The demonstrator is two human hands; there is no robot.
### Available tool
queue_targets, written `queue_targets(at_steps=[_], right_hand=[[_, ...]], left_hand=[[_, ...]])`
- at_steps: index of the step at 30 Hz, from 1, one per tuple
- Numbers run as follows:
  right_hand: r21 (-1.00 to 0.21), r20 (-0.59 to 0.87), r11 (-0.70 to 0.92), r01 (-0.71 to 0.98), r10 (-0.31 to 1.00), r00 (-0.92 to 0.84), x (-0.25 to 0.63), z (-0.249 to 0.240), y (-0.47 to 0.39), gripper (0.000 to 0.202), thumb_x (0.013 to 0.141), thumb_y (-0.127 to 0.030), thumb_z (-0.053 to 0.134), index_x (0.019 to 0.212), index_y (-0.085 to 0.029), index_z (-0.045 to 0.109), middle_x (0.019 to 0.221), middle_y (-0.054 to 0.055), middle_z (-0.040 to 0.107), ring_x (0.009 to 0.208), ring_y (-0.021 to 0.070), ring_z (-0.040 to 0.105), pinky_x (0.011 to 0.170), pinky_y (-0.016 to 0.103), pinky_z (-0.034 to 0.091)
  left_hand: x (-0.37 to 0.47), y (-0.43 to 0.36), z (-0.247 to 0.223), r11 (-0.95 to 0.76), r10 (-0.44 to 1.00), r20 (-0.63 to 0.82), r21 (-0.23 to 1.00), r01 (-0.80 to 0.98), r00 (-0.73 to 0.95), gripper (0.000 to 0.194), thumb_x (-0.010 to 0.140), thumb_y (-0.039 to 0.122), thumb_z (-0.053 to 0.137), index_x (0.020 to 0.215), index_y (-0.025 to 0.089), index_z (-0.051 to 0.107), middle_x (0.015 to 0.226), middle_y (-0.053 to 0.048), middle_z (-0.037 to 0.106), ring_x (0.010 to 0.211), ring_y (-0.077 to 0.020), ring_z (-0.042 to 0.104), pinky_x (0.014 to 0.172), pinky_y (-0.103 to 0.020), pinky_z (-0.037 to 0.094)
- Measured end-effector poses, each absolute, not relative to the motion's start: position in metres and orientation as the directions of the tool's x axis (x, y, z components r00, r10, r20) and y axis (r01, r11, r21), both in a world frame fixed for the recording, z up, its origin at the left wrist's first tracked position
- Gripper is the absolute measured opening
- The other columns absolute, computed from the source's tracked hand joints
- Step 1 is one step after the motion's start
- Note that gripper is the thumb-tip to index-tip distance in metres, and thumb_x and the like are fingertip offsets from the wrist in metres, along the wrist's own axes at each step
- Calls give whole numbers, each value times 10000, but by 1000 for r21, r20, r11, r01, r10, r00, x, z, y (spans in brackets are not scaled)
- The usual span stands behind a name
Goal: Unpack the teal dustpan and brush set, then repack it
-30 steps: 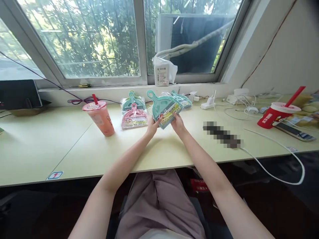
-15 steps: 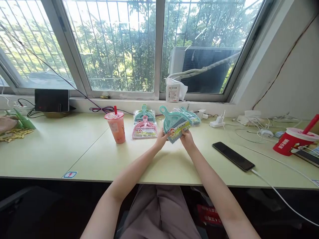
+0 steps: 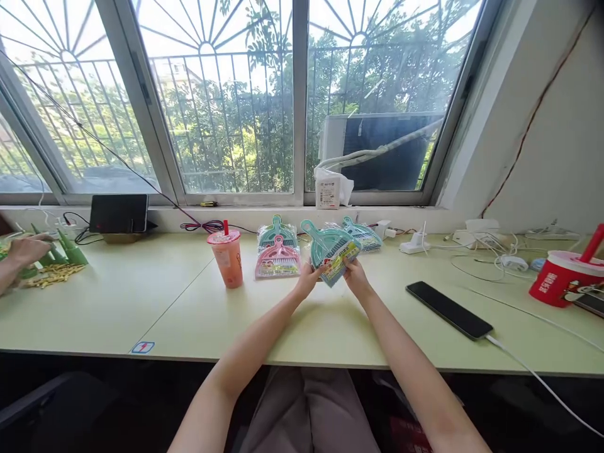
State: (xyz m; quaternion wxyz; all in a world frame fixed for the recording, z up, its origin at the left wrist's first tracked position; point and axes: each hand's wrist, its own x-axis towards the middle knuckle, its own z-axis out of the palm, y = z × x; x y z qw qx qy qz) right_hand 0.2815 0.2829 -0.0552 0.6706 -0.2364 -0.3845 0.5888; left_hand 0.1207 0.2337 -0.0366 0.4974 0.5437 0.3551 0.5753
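Both hands grip one packaged teal dustpan set (image 3: 330, 248) raised above the desk (image 3: 330, 321): the left hand (image 3: 307, 281) pinches its lower left corner, the right hand (image 3: 355, 275) its lower right edge. Just left lies a pink set (image 3: 278, 259), then a pink drink cup (image 3: 228, 258).

A teal plastic dustpan set (image 3: 330, 248), sealed in clear wrap with a yellow and multicoloured label across its lower part, is held tilted above the worktop (image 3: 141, 296). Its looped handle is pointed toward about eleven o'clock and its broad end toward five o'clock. The lower edge is gripped from both sides, by the left hand (image 3: 309, 281) at seven o'clock and by the right hand (image 3: 357, 279) at five o'clock.
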Motion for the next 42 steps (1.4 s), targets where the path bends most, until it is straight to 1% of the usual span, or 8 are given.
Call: queue_targets(at_steps=[5,9,16,21,26,30,34,42], right_hand=[[-778,223,169,-605,975,-14,281,-55,285,447,611,-363,873,996,-255,672,1071,15,742,1091,242,673,935,382,581],[-790,251,174,-588,967,-51,285,-51,286,410,616,-321,857,977,-253,673,1035,14,747,1019,238,690,913,413,593],[-764,210,203,-613,976,62,277,-49,284,363,629,-284,826,944,-227,656,966,26,740,1003,251,687,927,457,580],[-762,198,207,-614,977,83,274,-51,283,348,620,-287,818,916,-218,648,916,28,734,953,252,688,881,446,586],[-758,209,233,-609,971,112,273,-53,280,347,619,-292,810,918,-210,653,919,27,733,926,241,686,852,418,588],[-756,208,243,-607,970,128,275,-52,278,337,629,-296,802,918,-205,654,903,33,731,907,246,689,843,422,590],[-742,182,251,-622,968,173,276,-51,278,301,632,-268,781,895,-210,647,900,34,731,916,243,689,849,419,591],[-720,161,217,-659,976,146,270,-52,277,241,675,-223,729,898,-222,639,924,21,742,946,235,698,878,430,592]], left_hand=[[118,235,-36,-235,964,254,953,-189,82,738,639,530,849,1190,190,497,1111,-107,722,943,-268,713,735,-390,622],[118,234,-33,-216,971,230,960,-180,61,722,630,563,848,1142,180,513,1077,-115,734,924,-270,723,752,-402,619],[123,228,-26,-191,979,201,966,-172,39,679,666,451,851,1209,187,541,1176,-131,717,1027,-298,708,782,-412,617],[125,231,-29,-219,975,221,968,-123,5,709,639,450,860,1214,179,545,1161,-138,717,1013,-315,704,711,-386,612],[128,233,-36,-194,981,190,972,-131,-41,708,645,431,861,1227,180,545,1143,-137,718,975,-293,706,658,-340,598],[129,229,-37,-106,991,120,976,-191,60,676,694,459,820,1247,192,537,1183,-140,706,950,-262,714,659,-333,610],[130,226,-38,-89,967,128,980,-180,220,685,714,485,789,1255,174,506,1157,-156,712,809,-241,739,621,-340,608],[123,235,-36,-152,962,172,983,-107,211,596,700,418,763,1153,163,474,988,-117,739,607,-194,720,470,-229,485]])
